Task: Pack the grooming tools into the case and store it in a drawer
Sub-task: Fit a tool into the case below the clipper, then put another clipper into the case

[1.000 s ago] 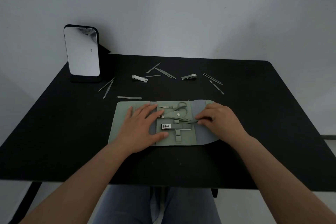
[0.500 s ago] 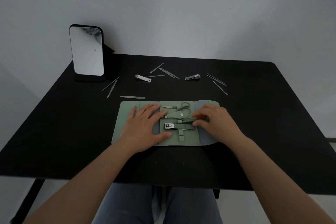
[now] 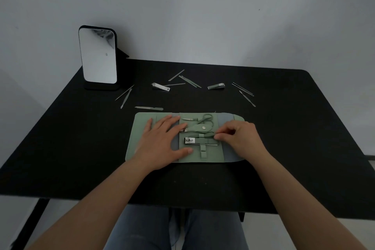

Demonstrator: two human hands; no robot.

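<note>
A green fold-out case [image 3: 140,126] lies open flat on the black table [image 3: 81,138]. Its middle panel holds scissors [image 3: 206,119], a small tool [image 3: 189,119] and a large nail clipper [image 3: 199,141] under elastic loops. My left hand [image 3: 162,142] presses flat on the case's left part, fingers spread. My right hand [image 3: 241,138] rests on the right flap, its fingertips pinching a thin green tool [image 3: 209,133] just above the clipper. Loose tools lie beyond the case: a file [image 3: 149,108], two clippers [image 3: 161,86] [image 3: 216,86] and several thin picks [image 3: 189,81].
A standing mirror [image 3: 98,56] on a black base is at the table's back left corner. More thin tools lie at the back right [image 3: 243,89] and back left [image 3: 124,95]. A grey wall rises behind the table. My knees are under the front edge.
My right hand's fingertips have slid a little left toward the case's middle panel. My left hand stays pressed on the case. The view has shifted slightly.
</note>
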